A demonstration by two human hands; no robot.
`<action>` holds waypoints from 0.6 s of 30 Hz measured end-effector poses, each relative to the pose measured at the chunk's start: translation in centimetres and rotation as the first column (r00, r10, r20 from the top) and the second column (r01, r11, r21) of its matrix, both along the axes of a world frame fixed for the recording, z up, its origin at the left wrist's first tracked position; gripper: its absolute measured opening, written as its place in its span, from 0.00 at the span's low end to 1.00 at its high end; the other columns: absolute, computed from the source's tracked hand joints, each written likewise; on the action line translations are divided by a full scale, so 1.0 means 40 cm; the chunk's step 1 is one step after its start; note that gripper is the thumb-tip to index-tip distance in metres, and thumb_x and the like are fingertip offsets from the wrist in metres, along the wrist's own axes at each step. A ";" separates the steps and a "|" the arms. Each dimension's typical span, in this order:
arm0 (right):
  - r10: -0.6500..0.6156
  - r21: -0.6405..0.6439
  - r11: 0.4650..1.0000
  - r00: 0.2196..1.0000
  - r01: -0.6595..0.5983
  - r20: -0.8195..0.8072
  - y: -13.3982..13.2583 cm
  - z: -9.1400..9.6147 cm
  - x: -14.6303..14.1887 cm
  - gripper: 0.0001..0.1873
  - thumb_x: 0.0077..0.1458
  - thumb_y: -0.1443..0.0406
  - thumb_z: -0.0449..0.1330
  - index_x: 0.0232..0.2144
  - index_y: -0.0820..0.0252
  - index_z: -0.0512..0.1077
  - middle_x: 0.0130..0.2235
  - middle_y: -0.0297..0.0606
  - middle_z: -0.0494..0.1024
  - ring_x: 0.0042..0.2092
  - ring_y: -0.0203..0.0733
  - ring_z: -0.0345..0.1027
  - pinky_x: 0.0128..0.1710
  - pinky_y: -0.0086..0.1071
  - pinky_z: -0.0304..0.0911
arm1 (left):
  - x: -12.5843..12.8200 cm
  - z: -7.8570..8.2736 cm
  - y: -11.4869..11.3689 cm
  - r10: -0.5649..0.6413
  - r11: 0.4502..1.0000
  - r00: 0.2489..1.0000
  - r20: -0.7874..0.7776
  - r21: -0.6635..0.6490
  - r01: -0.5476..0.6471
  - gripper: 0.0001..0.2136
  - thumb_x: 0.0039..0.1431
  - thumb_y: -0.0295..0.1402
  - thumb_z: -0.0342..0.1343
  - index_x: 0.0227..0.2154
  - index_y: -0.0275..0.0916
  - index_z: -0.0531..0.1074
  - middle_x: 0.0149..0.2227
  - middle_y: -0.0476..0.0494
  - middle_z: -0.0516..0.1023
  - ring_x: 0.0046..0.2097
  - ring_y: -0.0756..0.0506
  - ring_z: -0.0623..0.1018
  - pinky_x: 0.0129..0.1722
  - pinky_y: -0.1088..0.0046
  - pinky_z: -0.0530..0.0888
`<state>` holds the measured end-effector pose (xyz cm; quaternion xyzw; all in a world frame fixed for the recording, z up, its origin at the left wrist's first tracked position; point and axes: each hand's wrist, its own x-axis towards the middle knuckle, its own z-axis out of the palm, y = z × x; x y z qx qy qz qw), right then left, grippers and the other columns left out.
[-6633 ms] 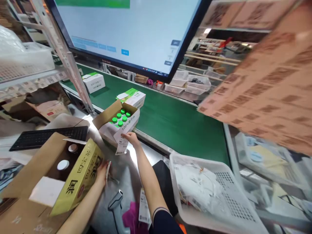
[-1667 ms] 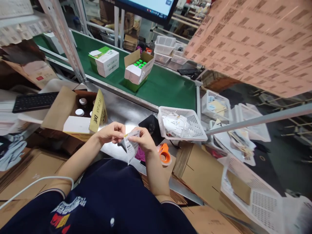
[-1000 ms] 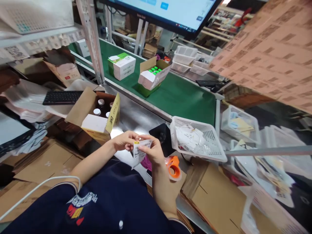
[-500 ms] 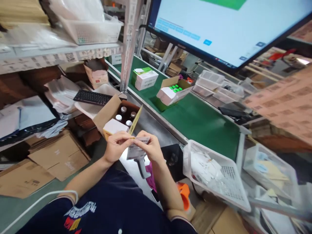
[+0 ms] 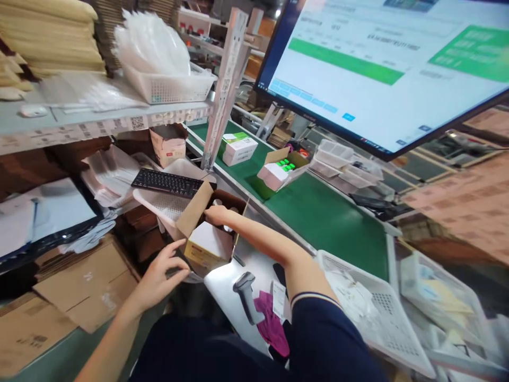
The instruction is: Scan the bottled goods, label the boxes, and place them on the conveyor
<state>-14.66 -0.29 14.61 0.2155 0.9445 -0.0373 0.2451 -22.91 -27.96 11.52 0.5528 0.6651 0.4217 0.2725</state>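
An open cardboard box (image 5: 207, 259) with yellow printing stands in front of me, its flaps raised. Inside are several bottles (image 5: 217, 202) with pale caps, partly covered by my arm, and a white carton (image 5: 210, 239). My right hand (image 5: 217, 214) reaches into the box among the bottles, its fingers curled; what they hold, if anything, is hidden. My left hand (image 5: 163, 273) hovers beside the box's near left corner, fingers apart and nothing in it. A grey handheld scanner (image 5: 248, 297) lies on the pale work surface, close to a purple cloth (image 5: 271, 323) and a white printed slip (image 5: 278, 298).
Behind the box lies a keyboard (image 5: 169, 183) on a white basket. A green conveyor (image 5: 326, 217) runs past, carrying a box of green-capped bottles (image 5: 278, 172) and a white-green carton (image 5: 238, 149). A monitor (image 5: 358, 69) overhangs it; a white basket (image 5: 382, 318) stands right.
Both hands have parted from the paper label they held together. My right hand has moved into the box; my left has drawn back left and opened. The monitor now shows more of its screen.
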 end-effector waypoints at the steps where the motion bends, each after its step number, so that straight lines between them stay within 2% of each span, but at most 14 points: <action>1: -0.006 0.014 1.000 1.000 0.006 -0.002 0.001 0.011 0.003 0.17 0.61 0.61 0.59 0.47 0.62 0.80 0.51 0.55 0.83 0.52 0.54 0.79 0.45 0.36 0.71 | 0.003 -0.007 0.036 -0.068 0.998 0.998 0.009 -0.016 0.068 0.10 0.65 0.41 0.58 0.33 0.45 0.82 0.72 0.39 0.63 0.71 0.35 0.65 0.69 0.52 0.64; 3: -0.032 0.053 0.998 0.999 0.033 -0.023 0.013 0.058 0.017 0.20 0.60 0.55 0.59 0.46 0.63 0.80 0.49 0.56 0.83 0.51 0.57 0.79 0.45 0.38 0.71 | 0.004 -0.020 0.122 -0.134 0.990 0.989 0.070 -0.029 0.136 0.10 0.63 0.41 0.59 0.32 0.42 0.81 0.74 0.37 0.58 0.75 0.33 0.57 0.72 0.51 0.58; 4: -0.045 0.078 0.996 0.998 0.049 -0.050 0.024 0.092 0.026 0.22 0.60 0.52 0.58 0.46 0.62 0.80 0.48 0.56 0.84 0.50 0.57 0.79 0.45 0.39 0.71 | 0.001 -0.026 0.164 -0.137 0.989 0.984 0.116 -0.040 0.142 0.10 0.60 0.41 0.61 0.31 0.41 0.80 0.73 0.35 0.60 0.75 0.32 0.56 0.72 0.50 0.57; 6: -0.093 0.121 0.986 0.982 0.113 -0.163 0.052 0.176 0.043 0.24 0.60 0.48 0.56 0.43 0.59 0.80 0.46 0.52 0.84 0.48 0.56 0.78 0.44 0.39 0.70 | -0.008 -0.040 0.228 -0.090 0.993 0.966 0.241 -0.055 0.106 0.10 0.55 0.42 0.64 0.26 0.41 0.79 0.69 0.33 0.68 0.74 0.29 0.58 0.72 0.48 0.56; 8: -0.187 0.123 0.963 0.924 0.239 -0.333 0.085 0.267 0.057 0.21 0.57 0.48 0.57 0.36 0.57 0.79 0.41 0.47 0.84 0.44 0.52 0.77 0.41 0.37 0.68 | -0.017 -0.055 0.255 -0.033 0.997 0.931 0.364 -0.051 0.056 0.11 0.52 0.43 0.66 0.24 0.41 0.77 0.59 0.32 0.78 0.69 0.28 0.66 0.69 0.49 0.62; 11: -0.345 0.003 0.909 0.755 0.417 -0.558 0.135 0.389 0.076 0.17 0.53 0.51 0.61 0.25 0.58 0.74 0.29 0.38 0.77 0.35 0.43 0.71 0.36 0.33 0.64 | -0.029 -0.073 0.232 -0.006 0.999 0.881 0.473 -0.041 0.029 0.14 0.54 0.47 0.64 0.26 0.40 0.76 0.46 0.36 0.84 0.55 0.33 0.79 0.56 0.56 0.73; 13: -0.408 -0.110 0.887 0.649 0.448 -0.642 0.159 0.447 0.090 0.17 0.53 0.54 0.61 0.21 0.59 0.71 0.25 0.33 0.70 0.31 0.38 0.63 0.34 0.32 0.61 | -0.041 -0.082 0.197 -0.017 0.999 0.854 0.520 -0.034 0.040 0.15 0.55 0.48 0.63 0.26 0.40 0.73 0.47 0.36 0.84 0.49 0.36 0.81 0.52 0.59 0.75; 18: -0.496 -0.351 0.864 0.488 0.361 -0.718 0.170 0.536 0.127 0.14 0.52 0.61 0.60 0.19 0.60 0.66 0.21 0.26 0.58 0.27 0.31 0.50 0.30 0.29 0.54 | -0.079 -0.096 0.153 -0.128 0.987 0.794 0.594 -0.002 0.160 0.16 0.55 0.46 0.65 0.24 0.40 0.71 0.57 0.32 0.80 0.59 0.32 0.76 0.57 0.58 0.70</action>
